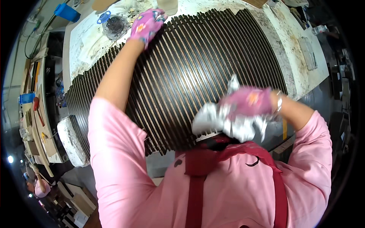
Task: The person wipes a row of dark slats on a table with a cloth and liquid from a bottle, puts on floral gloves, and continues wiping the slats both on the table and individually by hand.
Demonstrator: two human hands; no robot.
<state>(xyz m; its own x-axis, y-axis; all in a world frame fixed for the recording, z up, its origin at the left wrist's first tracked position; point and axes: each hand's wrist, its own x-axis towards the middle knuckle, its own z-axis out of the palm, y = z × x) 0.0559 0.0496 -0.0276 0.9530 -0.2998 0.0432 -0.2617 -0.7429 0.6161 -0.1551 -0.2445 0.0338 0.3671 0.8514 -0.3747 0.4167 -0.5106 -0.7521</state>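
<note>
A person in a pink top and a dark red apron (195, 197) is leaning over a row of long, dark strips (182, 79), which are lying side by side on a white, stained bench (85, 49) and reaching toward the person's body. The left hand (147, 24), in a purple flowered glove, is resting at the far ends of the strips, its fingers drawing near one another and bending forward; whether they are gripping anything cannot be told. The right hand (247, 102), gloved alike and blurring, is bunching a crumpled, whitish cloth (207, 118) in its closed fingers; the cloth is hanging loosely around it above the near right part of the strips. Just beside the left hand, a clear container (116, 28) with a blue handle is standing on the bench, and a pale container (167, 5) is sitting beyond the fingertips. A blue cup (67, 13) is lying tilted at the far left, while a clear tray (308, 53) is resting near the right edge. Farther left, a red-handled tool (36, 103) is lying among wooden pieces.
</note>
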